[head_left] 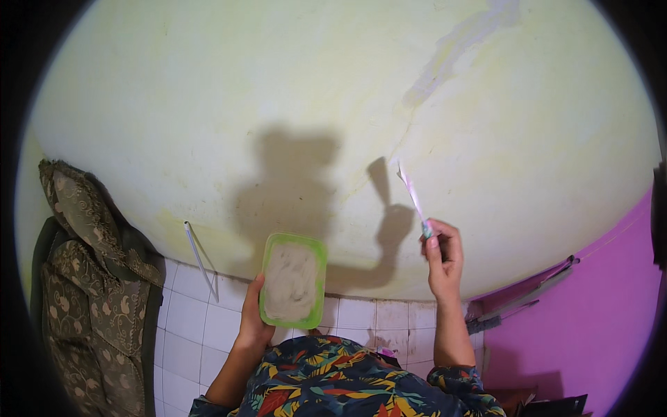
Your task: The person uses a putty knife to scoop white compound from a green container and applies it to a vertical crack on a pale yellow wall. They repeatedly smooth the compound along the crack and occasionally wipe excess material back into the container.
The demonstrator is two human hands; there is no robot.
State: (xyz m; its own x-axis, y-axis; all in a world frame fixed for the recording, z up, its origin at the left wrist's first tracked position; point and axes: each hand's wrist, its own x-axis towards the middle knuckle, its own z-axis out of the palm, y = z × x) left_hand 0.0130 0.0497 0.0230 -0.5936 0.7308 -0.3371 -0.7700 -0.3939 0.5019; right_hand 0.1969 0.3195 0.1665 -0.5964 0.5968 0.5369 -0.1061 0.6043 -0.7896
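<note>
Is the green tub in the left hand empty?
No: beige paste spreads across the green tub held in the left hand; its depth I cannot tell.

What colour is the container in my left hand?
Bright green; the container shows best in the head view.

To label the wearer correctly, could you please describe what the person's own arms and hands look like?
The left hand and right hand are bare, with no gloves or watch showing. The forearms are uncovered up to the dark sleeves of a shirt printed with leaf shapes in red, yellow and teal.
</note>
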